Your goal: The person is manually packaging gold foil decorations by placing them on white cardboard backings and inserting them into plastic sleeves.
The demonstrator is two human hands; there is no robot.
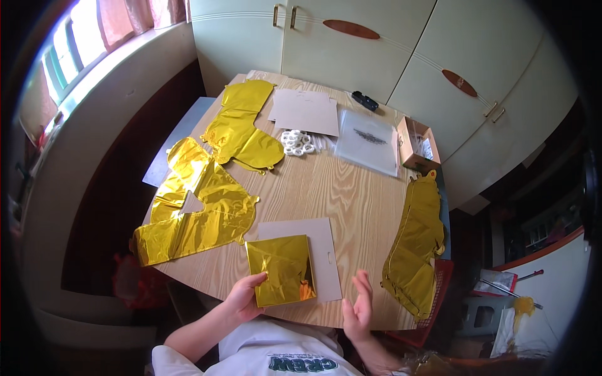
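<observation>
My left hand [246,297] grips the left edge of a gold foil balloon folded into a square [280,260], with the thumb on top and the other fingers hidden beneath. That square overlaps a grey-beige cardboard sheet [325,250] with a small slot, near the table's front edge. Right of the cardboard, my right hand [358,311] is held up, fingers stretched out and nothing in it. Flat gold foil balloons lie around: one with a hole [219,194] at the left, one boot-shaped [244,122] behind it, and a long folded one [414,244] along the right edge.
Toward the table's [313,194] back are stacked cardboard sheets [304,109], white ring-shaped rolls [297,143], clear plastic bags [367,143], a black tool-like object [364,101] and an open box [419,141]. Cabinets [351,50] stand behind. A red basket [439,291] sits by the right edge.
</observation>
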